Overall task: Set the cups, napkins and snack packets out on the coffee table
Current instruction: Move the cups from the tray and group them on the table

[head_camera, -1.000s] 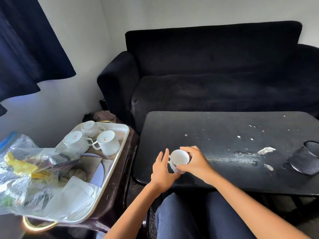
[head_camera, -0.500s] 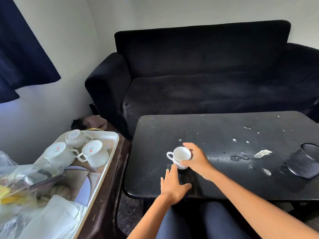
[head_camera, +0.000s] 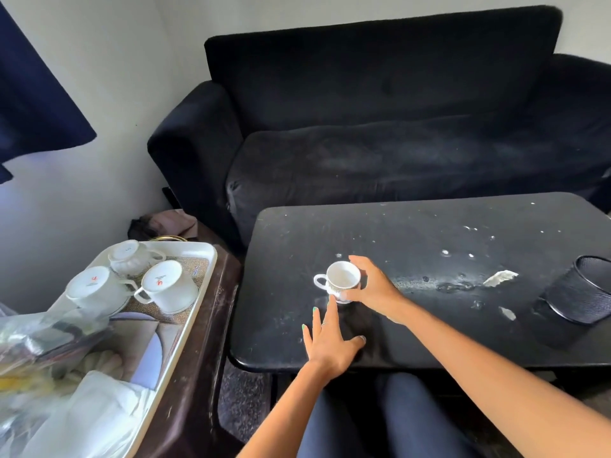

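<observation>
Right hand (head_camera: pixel 372 287) grasps the cup (head_camera: pixel 342 280); left hand (head_camera: pixel 330 338), fingers spread, lies just beside; a careless withdrawal could tip it.

cup (head_camera: pixel 342 281): glossy white ceramic | coffee table (head_camera: pixel 413 233): black, worn semi-gloss, pale flecks | sofa (head_camera: pixel 380 127): matt black napped cloth | bin (head_camera: pixel 585 292): black metal mesh | tray (head_camera: pixel 185 332): smooth cream plastic | bag (head_camera: pixel 39 332): clear crinkled plastic

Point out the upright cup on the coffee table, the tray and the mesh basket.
upright cup (head_camera: pixel 343 278): head view, inner bowl.
tray (head_camera: pixel 185 328): head view, right rim.
mesh basket (head_camera: pixel 577 297): head view, side wall.
</observation>
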{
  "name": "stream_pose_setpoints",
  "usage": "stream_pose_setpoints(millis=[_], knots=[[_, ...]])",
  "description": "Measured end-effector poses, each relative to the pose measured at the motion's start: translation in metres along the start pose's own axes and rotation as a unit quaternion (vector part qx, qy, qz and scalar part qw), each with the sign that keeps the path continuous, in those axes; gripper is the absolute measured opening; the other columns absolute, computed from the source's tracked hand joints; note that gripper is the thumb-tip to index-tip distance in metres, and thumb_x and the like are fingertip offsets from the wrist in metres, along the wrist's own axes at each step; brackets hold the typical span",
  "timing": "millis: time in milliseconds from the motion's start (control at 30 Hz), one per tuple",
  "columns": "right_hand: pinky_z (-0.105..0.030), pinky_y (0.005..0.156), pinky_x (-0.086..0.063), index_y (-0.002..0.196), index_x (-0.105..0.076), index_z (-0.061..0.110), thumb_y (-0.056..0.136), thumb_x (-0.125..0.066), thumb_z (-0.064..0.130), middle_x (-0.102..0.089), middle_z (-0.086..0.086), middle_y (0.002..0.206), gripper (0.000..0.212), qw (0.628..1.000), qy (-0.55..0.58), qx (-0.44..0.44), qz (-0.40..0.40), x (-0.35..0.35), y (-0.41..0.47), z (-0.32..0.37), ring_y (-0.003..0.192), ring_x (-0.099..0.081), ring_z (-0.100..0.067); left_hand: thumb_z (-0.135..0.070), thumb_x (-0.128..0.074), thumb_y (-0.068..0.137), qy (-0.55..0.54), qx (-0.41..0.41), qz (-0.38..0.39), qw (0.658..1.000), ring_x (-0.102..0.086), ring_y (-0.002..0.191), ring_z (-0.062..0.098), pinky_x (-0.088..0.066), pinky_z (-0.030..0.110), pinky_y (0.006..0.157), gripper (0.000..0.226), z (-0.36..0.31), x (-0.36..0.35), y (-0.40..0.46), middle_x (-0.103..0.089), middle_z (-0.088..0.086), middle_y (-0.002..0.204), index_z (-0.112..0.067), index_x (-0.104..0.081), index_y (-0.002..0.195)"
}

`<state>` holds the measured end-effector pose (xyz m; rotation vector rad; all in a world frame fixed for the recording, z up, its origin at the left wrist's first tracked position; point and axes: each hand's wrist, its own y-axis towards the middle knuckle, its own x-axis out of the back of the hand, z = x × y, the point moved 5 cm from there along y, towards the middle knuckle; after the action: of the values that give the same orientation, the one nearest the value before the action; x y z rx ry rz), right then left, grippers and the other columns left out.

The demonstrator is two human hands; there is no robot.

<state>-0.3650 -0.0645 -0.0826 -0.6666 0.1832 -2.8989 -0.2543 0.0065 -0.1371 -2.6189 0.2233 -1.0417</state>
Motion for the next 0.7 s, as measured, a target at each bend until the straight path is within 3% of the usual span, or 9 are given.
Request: stream_pose_setpoints(millis=[100, 233, 533, 700], knots=[[-0.03, 0.107, -0.032, 0.145, -0.028, 0.019, 0.067, -0.083, 0.014, -0.031, 0.002, 0.15, 0.095, 0.999, -0.01, -0.03, 0.017, 0.006, -0.007, -0.001, 0.135, -0.032, -0.017, -0.038, -0.057, 0.087, 0.056, -0.002, 0.006, 0.998, 0.003, 0.149, 0.019, -0.001, 0.041, 0.121, 0.086, 0.001, 0.011, -0.001, -0.011, -0.001, 0.161, -0.021, -0.005, 0.153], [-0.037, 0.112, -0.028, 0.145, -0.024, 0.02, 0.069, -0.08, 0.016, -0.024, -0.001, 0.154, 0.094, 0.998, -0.031, -0.044, 0.025, 0.015, -0.022, 0.005, 0.141, -0.024, -0.021, -0.043, -0.053, 0.09, 0.117, 0.005, 0.03, 0.993, -0.005, 0.148, 0.021, -0.013, 0.04, 0.12, 0.077, 0.008, 0.024, -0.013, -0.01, 0.0, 0.161, -0.019, -0.014, 0.152], [-0.035, 0.105, -0.031, 0.135, -0.041, 0.019, 0.076, -0.07, 0.018, -0.037, -0.005, 0.142, 0.065, 0.993, -0.112, -0.018, -0.011, 0.013, -0.059, 0.033, 0.132, -0.026, -0.025, -0.036, -0.056, 0.089, 0.079, 0.018, -0.019, 0.997, -0.023, 0.144, 0.02, -0.024, 0.036, 0.116, 0.072, 0.012, 0.061, -0.055, -0.026, -0.001, 0.156, -0.017, -0.022, 0.15], [-0.042, 0.105, -0.033, 0.127, -0.049, 0.022, 0.076, -0.067, 0.022, -0.042, -0.002, 0.136, 0.055, 0.984, -0.178, 0.019, -0.006, -0.005, -0.072, 0.066, 0.127, -0.031, -0.027, -0.035, -0.06, 0.088, 0.053, 0.014, -0.087, 0.995, -0.029, 0.141, 0.021, -0.028, 0.035, 0.114, 0.071, 0.011, 0.105, -0.074, -0.032, 0.002, 0.154, -0.016, -0.027, 0.148]])
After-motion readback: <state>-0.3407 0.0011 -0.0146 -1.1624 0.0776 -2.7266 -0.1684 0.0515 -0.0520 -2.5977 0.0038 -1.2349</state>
